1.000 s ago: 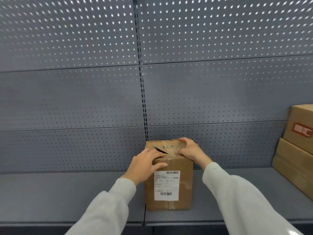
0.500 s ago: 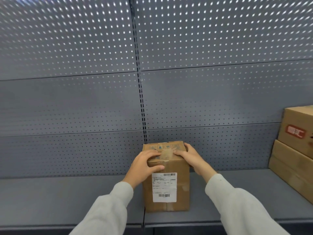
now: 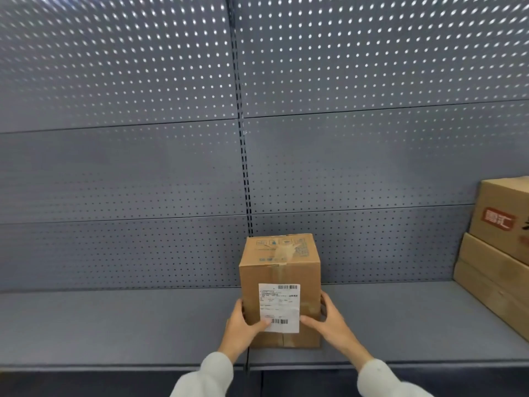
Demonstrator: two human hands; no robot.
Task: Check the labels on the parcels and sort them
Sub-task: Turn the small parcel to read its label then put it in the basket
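Observation:
A brown cardboard parcel (image 3: 282, 270) stands upright on the grey shelf (image 3: 114, 325), with a white shipping label (image 3: 279, 306) with barcodes on its front face. My left hand (image 3: 243, 329) grips its lower left side, thumb lying across the front at the label's bottom corner. My right hand (image 3: 329, 325) grips the lower right side, thumb on the front beside the label. The parcel's taped top shows faint blue print.
A grey perforated back wall (image 3: 143, 167) rises behind the shelf, split by a slotted upright (image 3: 246, 181). Two larger cardboard boxes (image 3: 498, 270) are stacked at the right end of the shelf. The shelf's front edge (image 3: 114, 366) runs just below my wrists.
Both hands have slid down from the parcel's top flaps to its lower sides. The top is now uncovered and the parcel stands in much the same spot.

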